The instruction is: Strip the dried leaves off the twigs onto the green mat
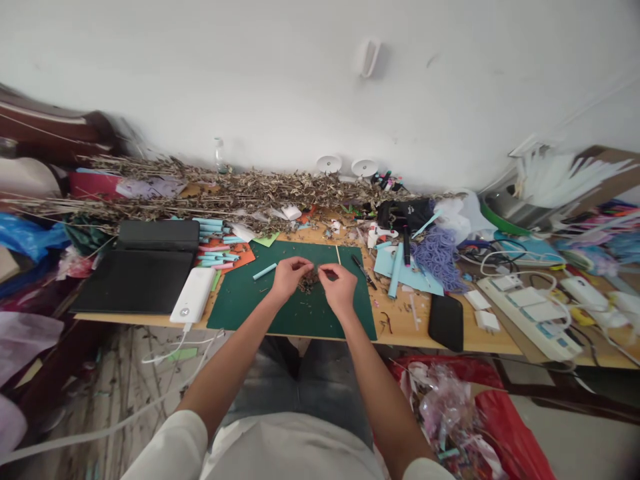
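Note:
My left hand [289,277] and my right hand [340,285] are over the middle of a dark green cutting mat [250,300] on a wooden table [400,327]. Both hands have their fingers pinched together on a thin dried twig that runs between them. Below the fingertips lies a small heap of dried leaf bits [308,283]. A light blue paper tube [265,271] lies on the mat just left of my left hand. A thin stick [339,255] lies at the mat's far edge by my right hand.
Dried branches [200,190] run along the wall. Left of the mat are a white power bank [193,295], a black case [145,267] and rolled paper tubes [215,243]. Right: blue paper [400,267], purple cord [440,257], black phone [446,321], power strip [530,307]. A red bag [500,413] sits below.

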Demonstrator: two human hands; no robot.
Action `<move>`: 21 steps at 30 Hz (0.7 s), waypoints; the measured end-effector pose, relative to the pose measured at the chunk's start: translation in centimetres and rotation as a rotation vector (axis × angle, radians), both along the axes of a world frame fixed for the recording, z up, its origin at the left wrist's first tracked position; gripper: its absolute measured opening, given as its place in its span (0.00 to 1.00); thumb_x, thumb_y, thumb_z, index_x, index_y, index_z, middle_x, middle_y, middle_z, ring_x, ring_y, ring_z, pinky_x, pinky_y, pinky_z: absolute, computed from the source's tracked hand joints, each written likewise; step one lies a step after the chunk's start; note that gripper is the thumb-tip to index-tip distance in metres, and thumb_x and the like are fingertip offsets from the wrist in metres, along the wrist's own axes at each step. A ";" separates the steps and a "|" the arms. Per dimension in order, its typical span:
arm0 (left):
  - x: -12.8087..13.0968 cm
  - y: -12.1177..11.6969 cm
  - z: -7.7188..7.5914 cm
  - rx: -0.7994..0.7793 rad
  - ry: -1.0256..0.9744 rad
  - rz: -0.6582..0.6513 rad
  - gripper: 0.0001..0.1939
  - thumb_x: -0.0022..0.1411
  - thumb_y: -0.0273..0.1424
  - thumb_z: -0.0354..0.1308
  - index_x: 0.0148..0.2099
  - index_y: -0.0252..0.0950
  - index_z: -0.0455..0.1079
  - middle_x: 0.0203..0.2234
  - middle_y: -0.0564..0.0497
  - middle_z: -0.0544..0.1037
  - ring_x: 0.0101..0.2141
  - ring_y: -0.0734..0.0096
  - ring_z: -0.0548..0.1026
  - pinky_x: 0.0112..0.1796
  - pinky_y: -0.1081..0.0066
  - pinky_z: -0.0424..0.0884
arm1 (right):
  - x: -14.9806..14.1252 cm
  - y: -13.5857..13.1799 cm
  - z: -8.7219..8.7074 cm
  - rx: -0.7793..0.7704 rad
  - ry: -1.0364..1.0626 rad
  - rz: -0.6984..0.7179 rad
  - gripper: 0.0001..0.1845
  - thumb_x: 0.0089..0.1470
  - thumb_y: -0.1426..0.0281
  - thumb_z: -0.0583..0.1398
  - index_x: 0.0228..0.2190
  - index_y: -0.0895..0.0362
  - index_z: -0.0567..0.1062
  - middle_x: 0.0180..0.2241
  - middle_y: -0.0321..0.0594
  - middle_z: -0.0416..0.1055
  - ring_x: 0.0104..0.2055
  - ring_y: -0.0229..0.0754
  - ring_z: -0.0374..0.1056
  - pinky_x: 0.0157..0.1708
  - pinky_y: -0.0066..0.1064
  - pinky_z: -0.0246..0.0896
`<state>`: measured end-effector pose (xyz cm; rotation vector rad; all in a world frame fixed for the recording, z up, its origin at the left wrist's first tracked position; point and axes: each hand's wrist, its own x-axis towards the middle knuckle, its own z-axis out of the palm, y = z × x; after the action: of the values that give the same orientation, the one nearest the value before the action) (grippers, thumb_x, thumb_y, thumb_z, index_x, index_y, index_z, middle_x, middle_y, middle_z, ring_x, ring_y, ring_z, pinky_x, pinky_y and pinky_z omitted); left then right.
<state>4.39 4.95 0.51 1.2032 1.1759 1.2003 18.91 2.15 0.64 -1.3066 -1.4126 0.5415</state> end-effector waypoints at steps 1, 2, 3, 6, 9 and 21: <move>0.0 -0.1 -0.1 0.015 0.000 0.029 0.13 0.47 0.38 0.66 0.30 0.33 0.76 0.22 0.51 0.78 0.24 0.73 0.72 0.28 0.73 0.69 | 0.1 0.0 -0.1 0.001 0.030 -0.026 0.08 0.51 0.66 0.60 0.29 0.56 0.79 0.29 0.41 0.77 0.31 0.42 0.73 0.35 0.33 0.70; -0.1 -0.2 -0.1 0.016 -0.011 0.043 0.13 0.47 0.38 0.66 0.31 0.33 0.76 0.23 0.50 0.78 0.25 0.73 0.73 0.29 0.72 0.70 | 0.1 0.0 -0.2 -0.002 0.060 -0.042 0.09 0.51 0.66 0.60 0.29 0.56 0.79 0.30 0.42 0.77 0.32 0.43 0.73 0.36 0.34 0.70; -0.1 -0.3 -0.1 0.002 -0.032 0.041 0.13 0.46 0.38 0.67 0.32 0.33 0.77 0.25 0.49 0.79 0.26 0.72 0.74 0.31 0.71 0.71 | 0.2 0.0 -0.3 -0.009 0.084 -0.041 0.10 0.50 0.65 0.60 0.30 0.56 0.79 0.31 0.42 0.77 0.33 0.43 0.73 0.37 0.34 0.70; 0.1 -0.5 -0.2 -0.079 -0.127 -0.021 0.17 0.43 0.37 0.69 0.35 0.32 0.78 0.28 0.48 0.80 0.29 0.70 0.75 0.35 0.68 0.73 | 0.0 0.0 -0.5 -0.022 0.119 0.037 0.11 0.49 0.62 0.62 0.31 0.56 0.79 0.35 0.43 0.77 0.36 0.44 0.73 0.39 0.35 0.70; 0.5 -0.5 -0.5 -0.157 -0.224 -0.043 0.18 0.40 0.38 0.70 0.33 0.32 0.77 0.27 0.48 0.80 0.29 0.70 0.76 0.36 0.67 0.74 | -0.3 0.1 -0.6 -0.010 0.150 0.096 0.09 0.48 0.63 0.63 0.29 0.55 0.79 0.35 0.42 0.77 0.37 0.44 0.73 0.39 0.34 0.70; -0.1 0.1 0.7 -0.106 -0.176 -0.014 0.17 0.41 0.33 0.70 0.33 0.32 0.71 0.23 0.52 0.77 0.25 0.74 0.75 0.32 0.72 0.72 | 1.2 1.0 -0.6 -0.072 0.201 0.039 0.09 0.45 0.64 0.63 0.27 0.58 0.77 0.30 0.41 0.76 0.32 0.42 0.71 0.35 0.32 0.68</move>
<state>4.24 5.07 1.22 1.0037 1.0837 1.1925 20.12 3.16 0.05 -1.2469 -1.2636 0.7352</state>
